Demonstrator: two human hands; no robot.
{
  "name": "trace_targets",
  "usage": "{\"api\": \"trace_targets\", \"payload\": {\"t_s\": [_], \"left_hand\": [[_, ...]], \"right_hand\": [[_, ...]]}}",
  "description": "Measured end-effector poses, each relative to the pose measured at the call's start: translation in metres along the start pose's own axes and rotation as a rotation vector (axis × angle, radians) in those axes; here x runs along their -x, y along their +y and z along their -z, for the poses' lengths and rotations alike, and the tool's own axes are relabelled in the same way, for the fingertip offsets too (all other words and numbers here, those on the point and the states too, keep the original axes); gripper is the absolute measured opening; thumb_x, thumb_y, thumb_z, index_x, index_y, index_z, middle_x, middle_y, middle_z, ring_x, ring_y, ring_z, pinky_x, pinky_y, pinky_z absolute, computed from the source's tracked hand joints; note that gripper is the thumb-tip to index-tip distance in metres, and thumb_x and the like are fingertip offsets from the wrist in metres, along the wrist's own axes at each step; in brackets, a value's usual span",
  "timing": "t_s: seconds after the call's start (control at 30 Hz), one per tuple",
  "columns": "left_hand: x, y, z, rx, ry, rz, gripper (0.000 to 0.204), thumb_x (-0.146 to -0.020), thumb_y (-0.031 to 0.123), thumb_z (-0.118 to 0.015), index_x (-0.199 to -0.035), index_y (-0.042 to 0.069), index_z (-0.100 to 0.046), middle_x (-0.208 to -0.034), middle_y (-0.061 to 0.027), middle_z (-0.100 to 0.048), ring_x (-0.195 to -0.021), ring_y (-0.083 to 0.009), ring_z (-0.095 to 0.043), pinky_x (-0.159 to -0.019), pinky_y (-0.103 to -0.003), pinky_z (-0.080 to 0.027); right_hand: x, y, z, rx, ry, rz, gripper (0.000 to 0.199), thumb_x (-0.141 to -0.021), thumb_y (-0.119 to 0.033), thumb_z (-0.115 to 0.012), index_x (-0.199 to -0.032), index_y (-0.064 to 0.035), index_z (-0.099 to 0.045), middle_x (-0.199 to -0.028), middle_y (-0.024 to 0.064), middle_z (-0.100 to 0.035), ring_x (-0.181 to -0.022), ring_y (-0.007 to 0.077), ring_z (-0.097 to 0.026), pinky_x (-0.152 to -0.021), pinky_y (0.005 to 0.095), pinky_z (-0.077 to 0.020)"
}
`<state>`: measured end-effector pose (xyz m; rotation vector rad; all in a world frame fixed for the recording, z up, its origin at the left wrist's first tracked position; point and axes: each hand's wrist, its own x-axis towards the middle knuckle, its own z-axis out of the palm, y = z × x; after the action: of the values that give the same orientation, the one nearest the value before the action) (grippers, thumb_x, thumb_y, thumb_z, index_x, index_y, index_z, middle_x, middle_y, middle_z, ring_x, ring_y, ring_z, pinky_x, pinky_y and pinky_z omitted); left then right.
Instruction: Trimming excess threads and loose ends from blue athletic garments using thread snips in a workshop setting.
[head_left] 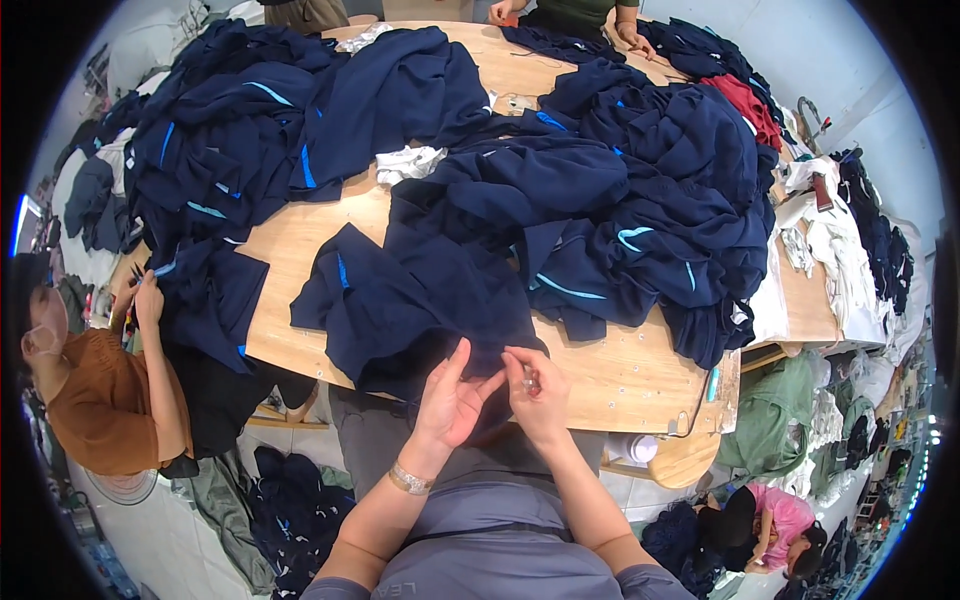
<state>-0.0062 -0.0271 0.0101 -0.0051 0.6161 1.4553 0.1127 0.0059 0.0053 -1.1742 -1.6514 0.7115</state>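
Observation:
A navy garment piece [430,290] with a bright blue strip lies over the table's near edge and hangs toward my lap. My left hand [450,402] is at its near edge, palm turned up, thumb raised and fingers stretched toward my right hand. My right hand [540,396] is closed, thumb and forefinger pinched beside the dark cloth. A small shiny thing [531,381] shows among its curled fingers; its kind is unclear. Whether the fingertips also grip the cloth or a thread cannot be made out against the navy.
Heaps of navy garments [235,110] with blue strips cover much of the wooden table [590,365]. A white cloth bundle [410,164] lies mid-table. A cyan pen-like item [712,384] is at the right edge. Co-workers are at the left [110,400] and far side [570,15].

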Motion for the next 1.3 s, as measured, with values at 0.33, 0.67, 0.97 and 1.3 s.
{"api": "trace_targets", "payload": {"t_s": [0.33, 0.67, 0.97, 1.3], "left_hand": [[-0.004, 0.004, -0.006, 0.078, 0.094, 0.009, 0.013, -0.087, 0.018, -0.057, -0.090, 0.006, -0.060, -0.095, -0.0053, -0.063, -0.088, -0.0165, -0.060, -0.088, -0.038, -0.048], [0.001, -0.004, -0.008, -0.100, 0.162, -0.113, 0.022, -0.089, 0.025, -0.054, -0.099, 0.007, -0.059, -0.100, -0.0069, -0.063, -0.092, -0.0178, -0.061, -0.083, -0.038, -0.051], [0.003, -0.002, -0.002, -0.155, 0.155, -0.148, 0.031, -0.092, 0.033, -0.047, -0.103, 0.006, -0.057, -0.102, -0.0081, -0.061, -0.094, -0.0182, -0.060, -0.080, -0.038, -0.052], [0.016, 0.024, 0.004, -0.373, -0.086, 0.175, 0.035, -0.091, 0.038, -0.048, -0.102, 0.005, -0.055, -0.092, -0.0081, -0.058, -0.087, -0.0201, -0.057, -0.083, -0.037, -0.047]], "right_hand": [[-0.006, 0.003, 0.012, -0.565, -0.077, -0.301, 0.009, -0.084, -0.006, -0.060, -0.091, -0.0021, -0.057, -0.061, -0.0040, -0.046, -0.054, 0.0017, -0.038, -0.050, 0.0162, -0.0302], [-0.011, 0.010, -0.015, -0.708, -0.064, -0.361, 0.011, -0.087, -0.013, -0.059, -0.089, -0.0033, -0.056, -0.055, -0.0027, -0.044, -0.043, 0.0031, -0.035, -0.040, 0.0173, -0.0266], [-0.018, -0.016, 0.001, -0.422, -0.186, -0.326, 0.024, -0.080, -0.006, -0.064, -0.103, -0.0040, -0.058, -0.059, -0.0082, -0.042, -0.049, -0.0006, -0.034, -0.046, 0.0152, -0.0253], [0.005, 0.009, 0.008, 0.315, -0.130, 0.701, 0.025, -0.070, 0.001, -0.068, -0.094, -0.0024, -0.065, -0.049, 0.0011, -0.040, -0.039, 0.0152, -0.041, -0.039, 0.0277, -0.0311]]}}
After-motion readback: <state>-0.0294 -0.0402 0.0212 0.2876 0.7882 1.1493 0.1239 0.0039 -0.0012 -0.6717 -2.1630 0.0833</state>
